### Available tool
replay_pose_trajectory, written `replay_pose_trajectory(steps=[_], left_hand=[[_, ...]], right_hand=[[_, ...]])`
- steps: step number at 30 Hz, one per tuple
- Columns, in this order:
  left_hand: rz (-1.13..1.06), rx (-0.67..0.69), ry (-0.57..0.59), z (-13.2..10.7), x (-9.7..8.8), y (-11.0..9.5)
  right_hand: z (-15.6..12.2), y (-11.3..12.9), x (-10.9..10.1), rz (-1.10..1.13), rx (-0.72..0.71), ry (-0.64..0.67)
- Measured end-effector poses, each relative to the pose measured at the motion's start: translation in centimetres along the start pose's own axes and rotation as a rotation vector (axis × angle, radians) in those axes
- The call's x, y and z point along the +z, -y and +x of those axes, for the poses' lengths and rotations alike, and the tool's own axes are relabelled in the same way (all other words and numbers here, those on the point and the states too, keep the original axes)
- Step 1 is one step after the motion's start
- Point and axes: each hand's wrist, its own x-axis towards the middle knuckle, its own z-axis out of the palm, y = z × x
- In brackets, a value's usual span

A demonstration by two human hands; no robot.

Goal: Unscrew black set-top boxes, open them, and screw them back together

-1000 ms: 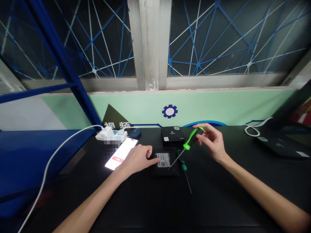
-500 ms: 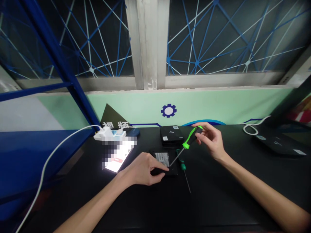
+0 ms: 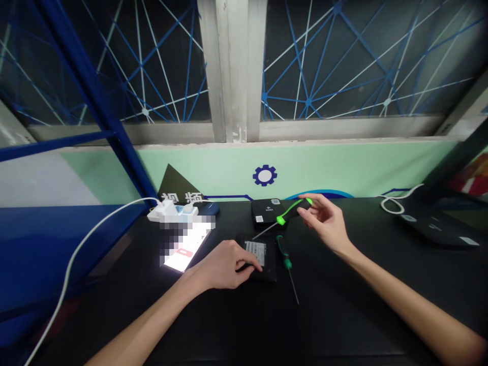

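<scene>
A flat black box [image 3: 269, 262] with a pale printed label lies on the dark table. My left hand [image 3: 232, 265] grips its left and near side, index finger on top and thumb at the near edge. In my right hand [image 3: 327, 217] is a black and bright-green screwdriver [image 3: 281, 219], held by the handle end between thumb and fingers. Its shaft slants down to the left, the tip at the box's far left corner; whether it sits in a screw is too small to tell. A second, dark-green screwdriver [image 3: 287, 264] lies just right of the box.
Behind stands another black box [image 3: 266, 209]. To the left are a lit phone [image 3: 189, 246] and a power strip [image 3: 154, 215] with a white cable [image 3: 72, 254]. A black device [image 3: 438, 229] and a coiled white cable [image 3: 392, 204] lie at right. The window wall bounds the back.
The screwdriver in my right hand has moved left and away from me, its tip going from the box's near part to its far left corner. My left hand has shifted slightly left.
</scene>
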Motion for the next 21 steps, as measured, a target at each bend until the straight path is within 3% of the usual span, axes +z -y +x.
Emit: replay_pose_trajectory(steps=[8, 10, 14, 16, 21], left_hand=[[0.044, 0.075, -0.069, -0.3, -0.2, -0.1], [0.147, 0.021, -0.163, -0.2, -0.3, -0.2], [0.371, -0.226, -0.322, 0.0, -0.8, 0.2], [0.437, -0.285, -0.315, 0.0, -1.1, 0.5], [0.422, -0.274, -0.236, -0.1, -1.2, 0.9]], right_hand=[[0.0, 0.2, 0.0, 0.004, 0.009, 0.037], [0.0, 0.3, -0.1, -0.002, 0.007, 0.045], [-0.1, 0.4, -0.2, -0.009, -0.003, 0.057], [-0.2, 0.6, -0.2, -0.016, -0.013, 0.059], [-0.4, 1.0, -0.2, -0.036, -0.025, 0.065]])
